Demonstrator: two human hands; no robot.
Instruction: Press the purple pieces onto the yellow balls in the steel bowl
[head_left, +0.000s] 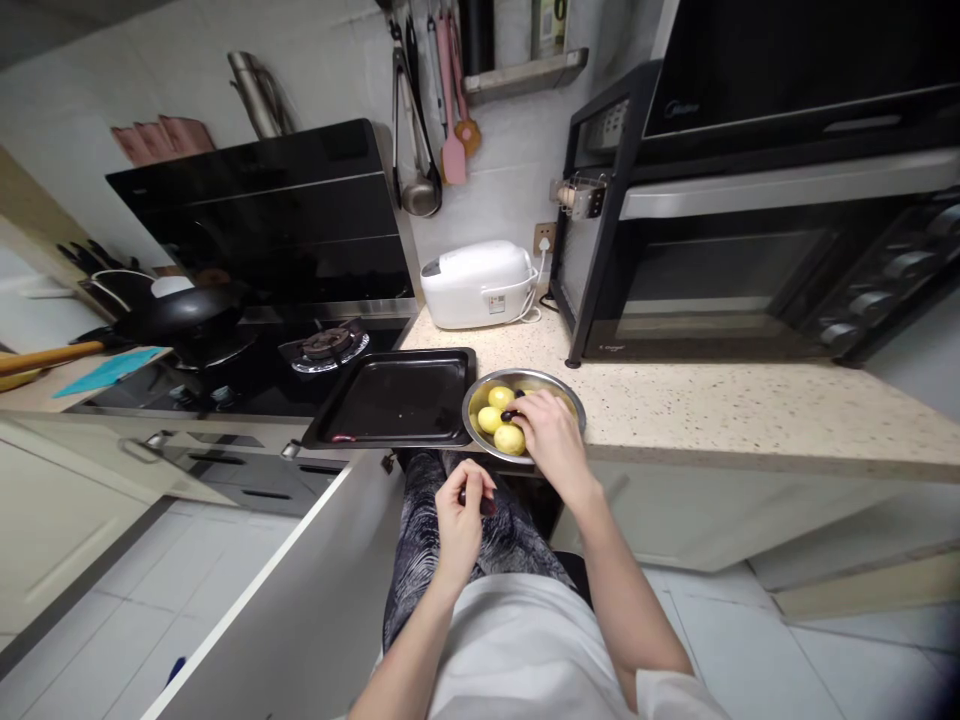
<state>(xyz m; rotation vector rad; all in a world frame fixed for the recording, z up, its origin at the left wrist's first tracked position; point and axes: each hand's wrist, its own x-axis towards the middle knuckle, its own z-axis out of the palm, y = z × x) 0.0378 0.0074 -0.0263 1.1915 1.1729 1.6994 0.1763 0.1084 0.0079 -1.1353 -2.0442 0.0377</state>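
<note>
A metal bowl (475,428) at the counter's front edge holds several peeled yellow potatoes (509,439). My right hand (551,432) reaches over the bowl's right side, its fingers bent together at a small dark, glossy piece (508,415); its kind is unclear. Lower down, in front of my body, my left hand (461,505) is closed around a dark reddish-brown thing (487,506), mostly hidden by the fingers. Left of the bowl lies a black baking tray (405,395), with a small reddish strip (343,438) near its front left corner.
A white rice cooker (484,285) stands behind the tray. To the left is a gas stove (328,345) with a black wok (180,318). A large oven (720,280) occupies the right. Below the tray, a cabinet door (300,590) stands open beside my legs.
</note>
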